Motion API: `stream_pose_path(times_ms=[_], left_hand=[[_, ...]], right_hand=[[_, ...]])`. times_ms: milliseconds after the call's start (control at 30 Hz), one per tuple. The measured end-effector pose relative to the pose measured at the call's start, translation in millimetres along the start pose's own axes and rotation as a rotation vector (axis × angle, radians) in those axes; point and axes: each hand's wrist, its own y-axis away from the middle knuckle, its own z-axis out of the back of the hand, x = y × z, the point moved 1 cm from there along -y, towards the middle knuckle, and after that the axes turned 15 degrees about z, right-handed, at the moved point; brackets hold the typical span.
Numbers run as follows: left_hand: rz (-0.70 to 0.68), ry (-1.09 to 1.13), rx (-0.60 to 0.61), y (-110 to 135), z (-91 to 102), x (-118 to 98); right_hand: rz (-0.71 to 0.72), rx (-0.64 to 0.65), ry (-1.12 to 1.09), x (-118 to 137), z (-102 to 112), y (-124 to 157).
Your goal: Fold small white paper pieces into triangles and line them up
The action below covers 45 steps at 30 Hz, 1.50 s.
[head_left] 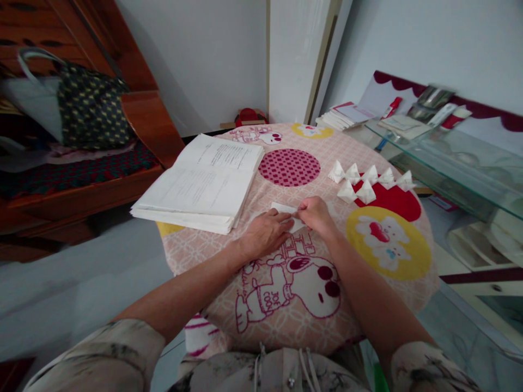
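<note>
A small white paper piece (286, 211) lies on the round table's pink cartoon-print cloth (286, 321). My left hand (266, 234) rests flat on its near edge, fingers stretched onto the paper. My right hand (315, 216) is closed in a pinch on the paper's right side. Only the paper's far strip and a corner below my fingers show. Several folded white paper shapes (368, 181) sit in a cluster to the far right of my hands.
An open stack of printed sheets (204, 185) lies at the table's left, overhanging the edge. A glass counter (449, 158) with booklets and metal items stands right. A wooden bench with a dark bag (87, 106) is at far left.
</note>
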Motion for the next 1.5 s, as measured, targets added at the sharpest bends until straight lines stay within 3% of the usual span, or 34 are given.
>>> stream_pose_path(times_ms=[233, 433, 567, 667, 767, 867, 1033, 1233, 1400, 1500], left_hand=[[-0.013, -0.005, -0.005, -0.5, -2.2, 1.2], [0.008, 0.027, -0.004, -0.9, -4.4, 2.4], [0.006, 0.031, -0.004, -0.9, -3.6, 2.2], [0.005, 0.026, 0.0, -1.1, -1.5, 1.1], [0.005, 0.024, 0.012, -1.1, 0.9, 0.0], [0.013, 0.034, 0.01, -0.6, 1.4, 0.4], [0.032, 0.092, -0.019, -0.5, -1.5, 3.8], [0.169, 0.239, -0.053, -9.5, -4.2, 9.6], [0.451, 0.297, -0.075, -31.2, -4.6, 12.9], [0.539, 0.3, -0.053, -43.1, -3.2, 11.4]], right_hand=[[-0.047, 0.027, -0.017, -7.6, 2.6, 1.5], [-0.184, 0.04, -0.124, -30.6, 25.9, 14.3], [-0.105, -0.041, -0.213, -36.6, 36.7, 20.8], [0.033, -0.134, -0.36, -27.0, 26.1, 17.4], [0.151, -0.093, -0.335, -12.5, 6.7, 10.9], [0.178, -0.057, -0.187, -4.3, -4.9, 7.1], [0.165, -0.031, -0.089, -3.8, -5.2, 7.9], [0.141, -0.016, -0.046, 0.1, -6.0, 10.6], [0.123, -0.021, -0.047, 1.5, -6.3, 11.0], [0.132, -0.018, -0.057, 0.9, -6.2, 11.0]])
